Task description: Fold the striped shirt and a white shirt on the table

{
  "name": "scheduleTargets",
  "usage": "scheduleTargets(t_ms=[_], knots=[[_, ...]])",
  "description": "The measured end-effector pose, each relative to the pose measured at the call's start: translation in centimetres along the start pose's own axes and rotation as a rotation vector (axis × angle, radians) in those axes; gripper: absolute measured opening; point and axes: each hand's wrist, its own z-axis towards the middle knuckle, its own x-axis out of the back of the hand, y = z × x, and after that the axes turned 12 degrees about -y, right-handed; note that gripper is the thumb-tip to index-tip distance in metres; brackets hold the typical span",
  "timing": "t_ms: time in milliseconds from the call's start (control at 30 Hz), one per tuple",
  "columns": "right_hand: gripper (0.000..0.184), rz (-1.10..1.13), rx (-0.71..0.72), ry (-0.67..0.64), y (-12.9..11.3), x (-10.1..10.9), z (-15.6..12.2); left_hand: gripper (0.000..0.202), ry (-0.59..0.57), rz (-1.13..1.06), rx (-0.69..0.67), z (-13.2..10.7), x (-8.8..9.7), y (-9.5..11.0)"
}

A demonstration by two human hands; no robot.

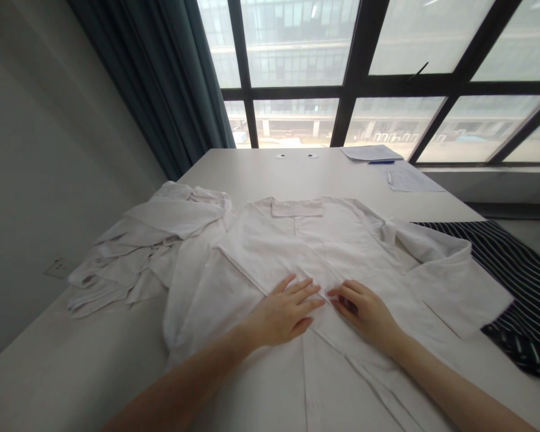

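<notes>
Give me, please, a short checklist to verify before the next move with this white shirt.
1. Left hand lies flat on the white shirt, fingers spread: ok.
2. Right hand has a firm grip on the fabric: cannot tell; its fingers are curled over the shirt.
3. Collar lies at the far end, away from the hands: ok.
4. Shirt is smooth around the hands: not ok; creases and folds show there.
5. Right-side sleeve is clear of the black-and-white striped cloth: not ok; it overlaps it.
6. Blue pen is apart from the shirt: ok.
</notes>
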Motion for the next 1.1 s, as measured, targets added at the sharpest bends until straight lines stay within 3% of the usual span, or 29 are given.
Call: scheduleTargets(t_ms=[200,467,800,1100], knots=[[0.024,-0.015,0.132,-0.016,0.1,0.1,0.15,0.039,0.044,-0.019,0.131,0.1,-0.15,0.03],[0.037,-0.17,0.179,-0.06,0.29,-0.17,0.07,0.041,0.075,0.046,0.24,0.2,-0.29,0.03],[0.045,-0.12,0.166,-0.019,0.71,-0.51,0.05,0.033,0.057,0.043,0.08,-0.08,-0.02,-0.44],[0.035,-0.066,0.157,0.021,0.92,-0.68,0.08,0.039,0.052,0.084,0.195,0.04,0.01,-0.16]])
